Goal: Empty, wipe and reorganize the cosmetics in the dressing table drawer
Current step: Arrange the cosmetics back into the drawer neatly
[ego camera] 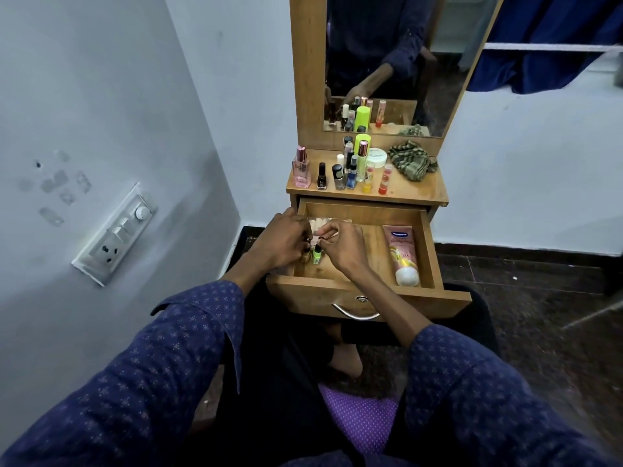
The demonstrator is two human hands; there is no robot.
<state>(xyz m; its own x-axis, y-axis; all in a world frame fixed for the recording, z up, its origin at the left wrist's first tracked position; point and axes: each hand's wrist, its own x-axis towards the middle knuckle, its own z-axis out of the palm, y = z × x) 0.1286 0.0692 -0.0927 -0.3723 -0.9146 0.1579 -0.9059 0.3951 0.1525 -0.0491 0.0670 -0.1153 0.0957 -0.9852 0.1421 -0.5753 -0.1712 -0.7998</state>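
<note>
Head: cloth (412,160) beside bottles (350,170).

Drawer (367,214) pulled open. Left hand (279,241) and right hand (340,246) together at drawer's left side, fingers curled around small green bottle (317,255); exact grip unclear. Pink lotion tube (403,254) flat at drawer's right. Worktop (421,190) carries bottles, white jar (377,157), crumpled cloth (412,160).

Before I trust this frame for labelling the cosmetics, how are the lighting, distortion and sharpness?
Head view: dim, bluish room light; wide-angle bending curves the wall edges and sleeves; the Vaseline tube in the drawer is legible, but the small bottles on the dressing table top are too soft to read, and both hands cover the green bottle.
</note>
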